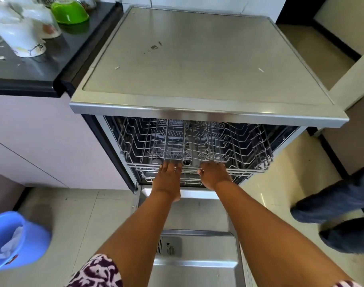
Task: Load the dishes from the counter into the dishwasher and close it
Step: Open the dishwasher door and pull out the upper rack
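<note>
Dishwasher (208,65) open, door (195,264) dropped flat toward the camera, upper rack (197,141) sitting empty inside the tub with another wire rack visible just under it. Both hands on the rack's front rail: left hand (166,172) and right hand (214,172) side by side near the middle, fingers curled over the wire, so closed on the rack rather than holding any dish. Looks like a slide-out about to happen, but can't tell push from pull off a single shot. Dishes still up on the black counter (31,67) to the left: white cups (21,38) and a green bowl (69,12) upside down, all bunched together, nothing loaded yet. Stuff that could go sideways: yanking the rack unevenly and jamming it on its runners, or pulling too hard and having it overshoot the stops. Shins and that flat door are close, easy to bang into. Cups crowded near the counter edge could get knocked off when reaching over. Also someone's dark shoes (332,206) off to the right and a blue bin (21,239) on the floor at left, both trip risks while carrying breakables.
</note>
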